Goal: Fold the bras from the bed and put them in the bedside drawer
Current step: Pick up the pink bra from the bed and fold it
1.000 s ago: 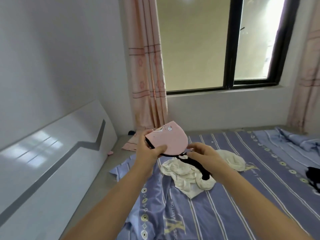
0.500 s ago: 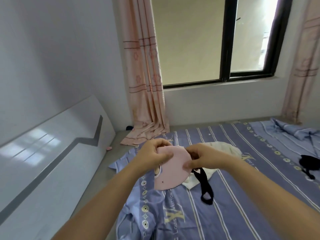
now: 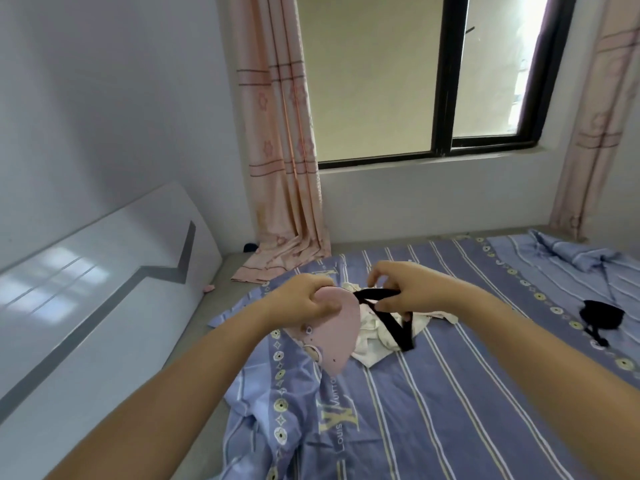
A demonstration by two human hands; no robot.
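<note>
Mid-fold on the pink bra (image 3: 337, 332), held just above the bed (image 3: 450, 393). Left hand (image 3: 304, 301) grips the cups; right hand (image 3: 412, 292) pinches the black strap (image 3: 393, 323). White garments (image 3: 374, 337) beneath, black bra (image 3: 602, 315) far right: unfolded. Drawer not visible.

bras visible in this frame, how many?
3, as far as I can tell. A pink bra held in both hands above the bed; a cream-white bra heaped on the sheet beneath it; a black bra lying far right. The heap may hide more.
</note>
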